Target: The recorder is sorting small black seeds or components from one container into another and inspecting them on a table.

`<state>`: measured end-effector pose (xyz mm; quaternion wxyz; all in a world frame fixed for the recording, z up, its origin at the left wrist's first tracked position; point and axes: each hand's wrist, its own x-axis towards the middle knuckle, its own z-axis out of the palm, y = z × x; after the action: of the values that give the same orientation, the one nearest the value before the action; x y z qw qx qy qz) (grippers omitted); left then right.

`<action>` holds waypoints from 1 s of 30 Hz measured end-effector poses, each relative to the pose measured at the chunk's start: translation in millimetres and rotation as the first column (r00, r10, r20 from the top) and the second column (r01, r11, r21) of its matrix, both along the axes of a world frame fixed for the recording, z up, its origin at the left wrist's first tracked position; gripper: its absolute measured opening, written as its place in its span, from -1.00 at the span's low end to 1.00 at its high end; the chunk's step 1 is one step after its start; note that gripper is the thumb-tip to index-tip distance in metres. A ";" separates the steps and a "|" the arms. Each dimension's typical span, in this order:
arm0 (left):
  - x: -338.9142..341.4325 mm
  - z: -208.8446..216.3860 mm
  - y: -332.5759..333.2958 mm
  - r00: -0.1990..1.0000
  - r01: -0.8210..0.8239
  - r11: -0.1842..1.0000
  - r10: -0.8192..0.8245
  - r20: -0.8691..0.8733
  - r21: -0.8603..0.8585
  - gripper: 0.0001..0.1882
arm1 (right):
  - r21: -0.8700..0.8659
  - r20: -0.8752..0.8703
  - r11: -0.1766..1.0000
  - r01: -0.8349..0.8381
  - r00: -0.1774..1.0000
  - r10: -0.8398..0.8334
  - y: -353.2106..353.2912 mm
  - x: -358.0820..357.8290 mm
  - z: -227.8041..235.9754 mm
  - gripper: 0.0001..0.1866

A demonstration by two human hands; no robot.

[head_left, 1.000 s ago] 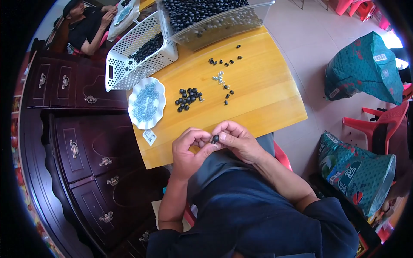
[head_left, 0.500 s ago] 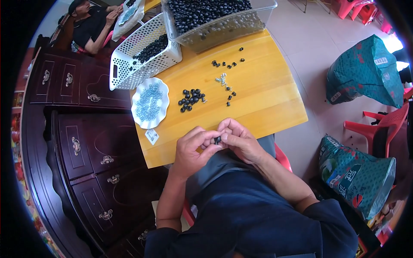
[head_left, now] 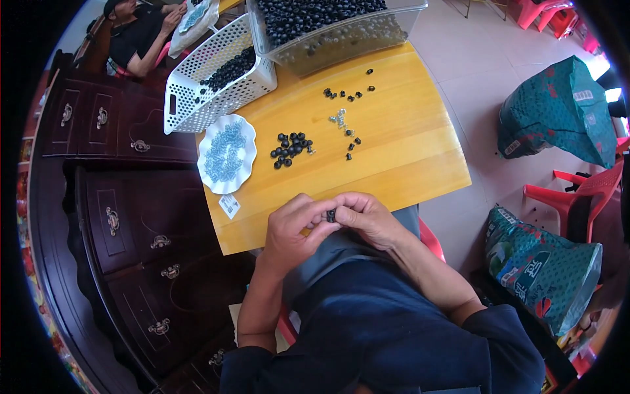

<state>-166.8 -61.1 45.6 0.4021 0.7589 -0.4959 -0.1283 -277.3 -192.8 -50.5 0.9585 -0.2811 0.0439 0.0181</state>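
In front of my lap, at the near table edge, both hands meet around a small black rounded plastic part. My left hand pinches it from one side, and my right hand closes on it from the other with thumb and curled fingers. The fingers cover most of the part. Beyond them lies a loose group of black balls. To its right are small pale metallic pieces, apparently springs, and several smaller black pieces.
A scalloped white dish of pale bluish pieces sits at the table's left. Behind it stand a white perforated basket and a clear bin, both with black parts. Dark drawers flank the left, green sacks the right. Another person sits far left.
My right fingers have curled in closer around the black part, which appears slightly turned. The hands stay together in nearly the same place. The view has shifted slightly.
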 end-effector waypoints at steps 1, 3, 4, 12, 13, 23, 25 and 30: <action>-0.1 -0.2 0.2 1.000 -0.001 1.000 0.001 -0.001 -0.001 -0.65 | -0.001 -0.001 1.000 -0.001 1.000 0.001 0.4 -0.3 -0.5 -0.62; -0.4 -0.6 0.6 1.000 0.002 1.000 -0.002 -0.012 -0.018 -0.66 | 0.017 -0.008 1.000 -0.006 1.000 0.006 1.4 -1.3 -2.3 -0.61; -0.2 -0.6 0.8 1.000 0.001 1.000 -0.001 -0.012 -0.019 -0.66 | 0.017 -0.008 1.000 -0.007 1.000 0.007 1.3 -1.3 -2.0 -0.61; 0.9 0.9 0.6 1.000 0.007 1.000 -0.008 -0.025 -0.027 -0.71 | 0.063 -0.034 0.998 -0.028 0.999 0.030 2.2 -2.2 -6.0 -0.63; 1.5 1.0 0.5 1.000 0.008 1.000 -0.008 -0.025 -0.027 -0.71 | 0.063 -0.034 0.998 -0.028 0.999 0.030 2.5 -2.3 -7.0 -0.63; -1.4 1.0 2.6 0.998 0.019 0.999 -0.021 -0.064 -0.030 -0.77 | 0.083 -0.014 0.995 -0.055 0.998 0.057 1.3 -4.1 -5.7 -0.65; -1.3 0.0 3.0 0.997 0.009 1.000 -0.011 -0.074 -0.022 -0.77 | 0.083 -0.019 0.994 -0.065 0.998 0.067 1.2 -4.0 -6.0 -0.65; 0.6 -2.1 3.3 0.994 0.003 1.000 -0.005 -0.105 -0.024 -0.78 | 0.114 -0.009 0.991 -0.065 0.998 0.066 1.5 -3.5 -6.0 -0.63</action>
<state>-166.2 -57.8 43.5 0.4363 0.7453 -0.4771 -0.1632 -280.8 -191.3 -56.5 0.9715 -0.2273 0.0396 0.0538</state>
